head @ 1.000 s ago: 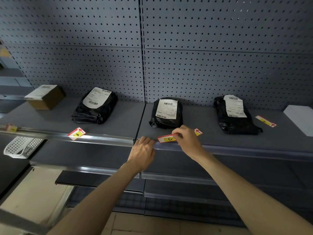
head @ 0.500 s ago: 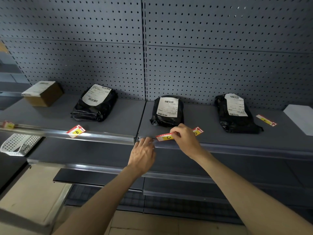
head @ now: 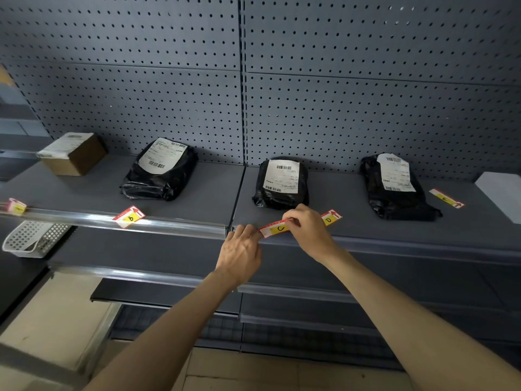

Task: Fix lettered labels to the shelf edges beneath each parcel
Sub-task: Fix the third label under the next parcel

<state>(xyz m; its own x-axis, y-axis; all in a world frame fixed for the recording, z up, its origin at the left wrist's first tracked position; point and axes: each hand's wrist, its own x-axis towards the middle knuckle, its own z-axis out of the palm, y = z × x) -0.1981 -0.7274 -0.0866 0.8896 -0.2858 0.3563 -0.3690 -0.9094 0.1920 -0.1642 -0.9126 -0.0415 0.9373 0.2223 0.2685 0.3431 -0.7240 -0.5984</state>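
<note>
A red and yellow label marked C (head: 277,228) lies at the shelf's front edge (head: 394,245), below the middle black parcel (head: 280,183). My right hand (head: 308,230) pinches its right end, and the fingertips of my left hand (head: 239,251) touch its left end. A label marked D (head: 331,218) pokes out behind my right hand. A label marked B (head: 129,217) sits on the clear rail under the left black parcel (head: 160,170). Another label (head: 446,198) lies flat beside the right black parcel (head: 394,187). One more label (head: 16,206) is at the far left, near the brown box (head: 73,153).
A grey pegboard wall (head: 310,94) backs the shelf. A white plastic basket (head: 31,238) hangs at lower left. A pale flat box (head: 501,193) lies at the shelf's far right. Lower shelves (head: 310,292) run below my arms.
The view has drifted slightly. My left hand has risen a little to meet the left end of label C. My right hand keeps hold of that label at the shelf edge.
</note>
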